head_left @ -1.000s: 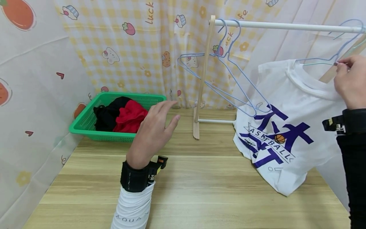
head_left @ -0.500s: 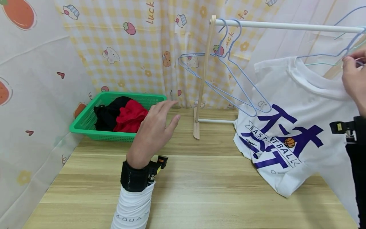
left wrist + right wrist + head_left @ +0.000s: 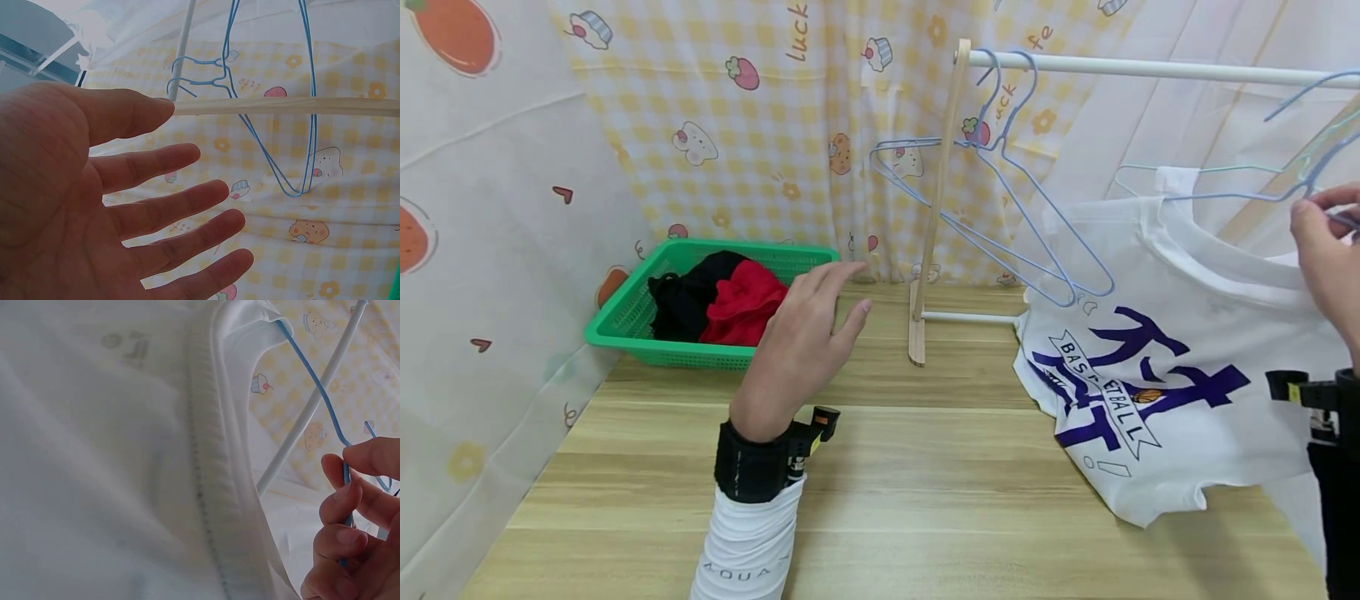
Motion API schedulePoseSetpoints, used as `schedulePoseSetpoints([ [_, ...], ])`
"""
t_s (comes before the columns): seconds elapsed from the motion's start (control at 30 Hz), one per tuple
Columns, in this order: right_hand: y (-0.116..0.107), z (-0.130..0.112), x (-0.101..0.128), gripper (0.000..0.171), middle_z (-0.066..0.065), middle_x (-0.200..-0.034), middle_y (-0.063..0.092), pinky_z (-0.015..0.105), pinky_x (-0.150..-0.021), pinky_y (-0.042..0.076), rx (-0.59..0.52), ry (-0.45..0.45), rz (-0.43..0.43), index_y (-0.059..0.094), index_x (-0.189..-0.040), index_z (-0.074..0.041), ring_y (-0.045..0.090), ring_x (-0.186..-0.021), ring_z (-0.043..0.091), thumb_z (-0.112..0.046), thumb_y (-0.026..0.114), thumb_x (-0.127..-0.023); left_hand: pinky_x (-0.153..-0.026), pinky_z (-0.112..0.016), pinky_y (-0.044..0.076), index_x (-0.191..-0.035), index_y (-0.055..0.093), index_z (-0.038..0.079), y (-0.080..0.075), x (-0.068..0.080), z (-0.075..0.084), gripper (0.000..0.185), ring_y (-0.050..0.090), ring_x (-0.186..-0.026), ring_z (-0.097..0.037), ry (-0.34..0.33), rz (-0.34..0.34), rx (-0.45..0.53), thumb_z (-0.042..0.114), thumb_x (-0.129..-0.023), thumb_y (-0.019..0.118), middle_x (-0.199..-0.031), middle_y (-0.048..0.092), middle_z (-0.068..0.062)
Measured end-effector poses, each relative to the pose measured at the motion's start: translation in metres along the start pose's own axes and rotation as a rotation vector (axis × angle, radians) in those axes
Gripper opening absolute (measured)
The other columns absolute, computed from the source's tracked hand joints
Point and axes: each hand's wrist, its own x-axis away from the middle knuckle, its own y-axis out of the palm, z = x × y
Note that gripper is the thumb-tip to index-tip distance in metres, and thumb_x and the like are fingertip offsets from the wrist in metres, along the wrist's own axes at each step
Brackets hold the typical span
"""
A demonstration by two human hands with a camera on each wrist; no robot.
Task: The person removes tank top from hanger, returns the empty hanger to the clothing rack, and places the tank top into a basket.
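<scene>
A white T-shirt [image 3: 1180, 367] with purple basketball print hangs on a blue wire hanger [image 3: 1240, 197], its lower part draped on the wooden table [image 3: 925, 500]. My right hand [image 3: 1324, 250] pinches the hanger's neck [image 3: 345, 481] at the far right, below the white rail [image 3: 1150, 68]; the shirt's collar [image 3: 219, 456] fills the right wrist view. My left hand [image 3: 805, 333] hovers open above the table, fingers spread, holding nothing, beside the green basket [image 3: 625, 321]. In the left wrist view the spread fingers [image 3: 162, 212] face the curtain.
Two empty blue hangers [image 3: 1000, 183] hang at the rail's left end by the wooden upright [image 3: 934, 200]. The green basket holds black and red clothes [image 3: 722, 300]. Patterned curtains [image 3: 700, 125] close off the back and left. A pale green hanger [image 3: 1187, 171] shows behind the shirt.
My right hand has lowered the hanger and shifted it right, so the shirt sags lower and lies more on the table. My left hand has stayed still.
</scene>
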Motion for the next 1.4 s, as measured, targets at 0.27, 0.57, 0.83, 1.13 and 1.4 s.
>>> schedulePoseSetpoints([
  [0.27,0.000,0.012,0.037,0.043,-0.006,-0.085,0.046,0.015,-0.060,0.026,0.147,-0.080,-0.157,0.063,-0.136,0.007,0.031,-0.070,-0.002,-0.027,0.050,-0.113,-0.114,-0.061,0.050,-0.157,0.055,0.013,-0.001,0.000,0.000,0.048,0.047,-0.149,-0.035,-0.011,-0.004,-0.004,0.026,-0.111,0.063,-0.159,0.054,-0.012],
  [0.57,0.002,0.019,0.072,0.041,0.026,-0.086,0.058,0.020,-0.049,0.031,0.271,-0.191,-0.314,0.065,-0.125,0.010,0.049,-0.070,0.026,-0.028,0.055,-0.113,-0.114,-0.061,0.050,-0.157,0.055,0.013,-0.001,0.000,0.001,0.048,0.047,-0.149,-0.035,-0.010,-0.003,-0.001,0.025,-0.111,0.063,-0.159,0.054,-0.012],
  [0.83,0.011,0.012,0.096,0.023,0.024,-0.075,0.066,0.023,-0.052,0.033,0.257,-0.403,-0.279,0.075,-0.107,0.006,0.055,-0.068,0.036,-0.015,0.073,-0.100,-0.115,-0.061,0.050,-0.157,0.055,0.012,-0.001,0.000,0.001,0.049,0.046,-0.150,-0.035,-0.005,-0.014,0.007,0.025,-0.111,0.063,-0.160,0.053,-0.014],
  [1.13,0.024,-0.017,0.116,0.015,0.013,-0.077,0.066,0.016,-0.061,0.028,0.071,-0.586,-0.182,0.080,-0.103,0.000,0.042,-0.075,0.008,-0.011,0.081,-0.093,-0.121,-0.055,0.046,-0.158,0.053,0.012,0.000,0.000,0.003,0.049,0.045,-0.151,-0.032,0.020,-0.050,0.035,0.030,-0.112,0.061,-0.160,0.052,-0.012],
  [1.4,0.041,-0.053,0.128,0.007,0.003,-0.079,0.060,0.011,-0.073,0.032,-0.232,-0.653,-0.114,0.080,-0.099,-0.001,0.042,-0.081,-0.010,-0.003,0.079,-0.092,-0.118,-0.051,0.050,-0.155,0.059,0.016,0.003,0.002,0.004,0.050,0.049,-0.149,-0.027,0.142,-0.025,0.082,0.035,-0.109,0.067,-0.158,0.056,-0.007],
])
